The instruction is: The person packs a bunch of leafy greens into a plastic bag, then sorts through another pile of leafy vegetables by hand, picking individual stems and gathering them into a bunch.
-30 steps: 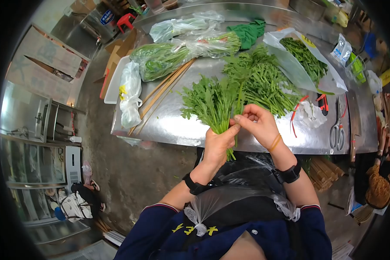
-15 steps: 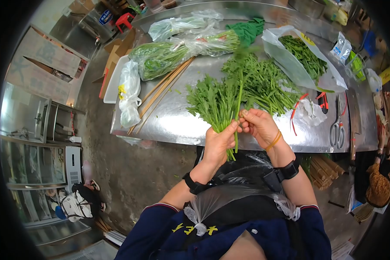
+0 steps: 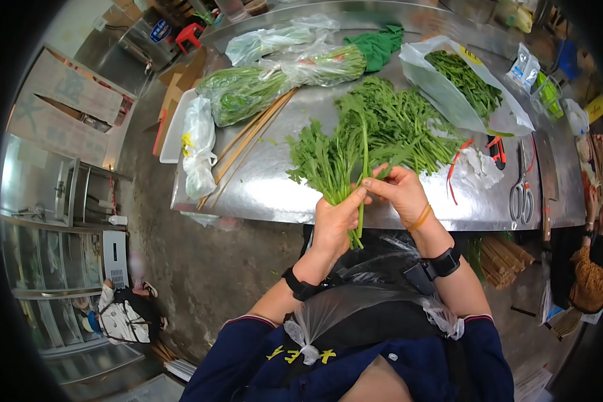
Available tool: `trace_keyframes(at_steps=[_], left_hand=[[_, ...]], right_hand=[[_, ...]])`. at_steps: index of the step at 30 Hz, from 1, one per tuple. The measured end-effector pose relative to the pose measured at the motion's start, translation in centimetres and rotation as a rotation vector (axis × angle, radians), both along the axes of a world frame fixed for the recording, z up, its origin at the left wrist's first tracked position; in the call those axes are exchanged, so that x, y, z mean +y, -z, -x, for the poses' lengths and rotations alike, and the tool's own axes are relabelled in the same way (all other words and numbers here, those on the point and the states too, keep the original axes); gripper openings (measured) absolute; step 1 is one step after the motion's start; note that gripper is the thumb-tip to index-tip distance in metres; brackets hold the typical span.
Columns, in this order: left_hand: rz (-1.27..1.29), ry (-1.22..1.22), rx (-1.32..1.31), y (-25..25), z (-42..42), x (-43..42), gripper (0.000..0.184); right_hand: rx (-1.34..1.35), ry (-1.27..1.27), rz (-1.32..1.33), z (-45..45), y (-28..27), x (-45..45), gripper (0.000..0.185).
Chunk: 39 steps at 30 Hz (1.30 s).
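Left hand [image 3: 333,224] clamped round the stems of a bunch of serrated-leaf greens [image 3: 320,157], held up over the near edge of the steel table [image 3: 268,201]. Right hand [image 3: 403,194] close against it, thumb and fingers drawn in beside the left thumb; a bit of leaf [image 3: 384,172] shows at the fingertips — cannot tell whether pinched.

Progress, my judgement: partway. One handful is gathered, stems roughly aligned, no tie seen on it. Just beyond, a loose pile of the same-looking greens [image 3: 409,127] lies on the steel, not in hand — a larger share than the bunch.

Farther out: an open plastic bag [image 3: 419,70] with more greens inside; right of the pile, a red strip [image 3: 451,179] and scissors [image 3: 522,201], both untouched. Far left, wrapped greens [image 3: 238,94].
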<state>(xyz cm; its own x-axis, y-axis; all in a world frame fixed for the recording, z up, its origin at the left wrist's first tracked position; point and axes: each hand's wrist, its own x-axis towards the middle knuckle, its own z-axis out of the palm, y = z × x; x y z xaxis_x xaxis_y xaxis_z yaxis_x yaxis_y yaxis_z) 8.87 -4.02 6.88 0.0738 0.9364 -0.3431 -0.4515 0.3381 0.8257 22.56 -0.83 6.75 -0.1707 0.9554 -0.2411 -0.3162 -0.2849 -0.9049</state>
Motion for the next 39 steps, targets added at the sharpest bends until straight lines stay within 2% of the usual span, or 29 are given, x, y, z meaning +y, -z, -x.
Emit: trace_keyframes(at_steps=[5,7,11,13,14,16,17,19,21,22,23,24,25,27,31,33,35,37,39], left_hand=[[0.031,0.000,-0.111,-0.1,0.3,0.2,0.019],[0.036,0.094,-0.217,0.0,0.6,0.4,0.018],[0.030,0.147,-0.273,0.1,0.9,0.4,0.017],[0.057,0.172,-0.313,0.0,1.0,0.4,0.019],[0.057,0.168,-0.315,0.0,1.1,0.4,0.019],[0.026,0.172,-0.373,0.1,1.3,0.5,0.019],[0.026,0.172,-0.375,0.2,1.3,0.5,0.019],[0.037,0.077,-0.332,0.3,1.0,0.6,0.018],[0.036,0.024,-0.296,-0.2,0.6,1.0,0.018],[0.048,-0.030,-0.253,-0.3,0.5,0.9,0.017],[0.049,-0.036,-0.252,0.1,0.4,0.9,0.017],[0.004,-0.048,-0.251,0.7,0.4,1.0,0.017],[-0.040,-0.059,-0.248,1.1,0.4,1.1,0.016],[-0.035,-0.081,-0.224,0.6,0.3,1.0,0.015],[-0.012,-0.104,-0.215,0.5,0.8,1.3,0.016],[0.018,-0.106,-0.205,0.7,0.8,1.2,0.018],[0.051,-0.100,-0.217,1.2,1.0,1.3,0.022],[0.029,-0.108,-0.247,1.5,1.0,1.5,0.023],[0.008,-0.110,-0.283,1.6,0.8,1.7,0.023]], right_hand=[[-0.008,-0.035,0.015,-0.3,0.6,0.1,0.015],[0.342,-0.167,0.216,-0.4,0.8,0.2,0.013],[0.366,-0.219,0.258,-0.4,0.3,0.2,0.010],[0.659,-0.082,0.088,-1.3,-0.5,0.4,0.011],[0.715,-0.048,0.025,-2.3,-0.5,0.8,0.013],[0.901,-0.049,-0.167,-4.7,0.3,1.9,0.032],[0.899,-0.049,-0.167,-5.0,-0.7,2.1,0.032],[0.744,0.275,0.162,-6.0,-3.5,2.1,0.057],[0.329,0.060,0.147,-6.0,-0.7,1.8,0.068],[0.008,0.011,0.119,-4.7,0.4,0.6,0.053],[-0.181,-0.137,0.019,-3.4,0.2,-0.3,0.034],[-0.230,-0.171,-0.029,-1.7,0.3,-0.8,0.030],[-0.102,-0.124,-0.100,-0.2,0.4,-1.2,0.030],[-0.325,-0.143,-0.214,0.4,0.8,-0.7,0.029],[-0.180,-0.151,-0.117,-0.4,-0.7,-0.2,0.026],[-0.137,0.022,-0.233,-0.7,-1.2,0.0,0.023],[-0.143,0.071,-0.247,-0.7,-2.3,-0.4,0.020],[-0.308,0.043,-0.324,-0.9,-2.6,-1.0,0.020],[-0.349,0.014,-0.303,-1.0,-2.6,-1.8,0.019]])
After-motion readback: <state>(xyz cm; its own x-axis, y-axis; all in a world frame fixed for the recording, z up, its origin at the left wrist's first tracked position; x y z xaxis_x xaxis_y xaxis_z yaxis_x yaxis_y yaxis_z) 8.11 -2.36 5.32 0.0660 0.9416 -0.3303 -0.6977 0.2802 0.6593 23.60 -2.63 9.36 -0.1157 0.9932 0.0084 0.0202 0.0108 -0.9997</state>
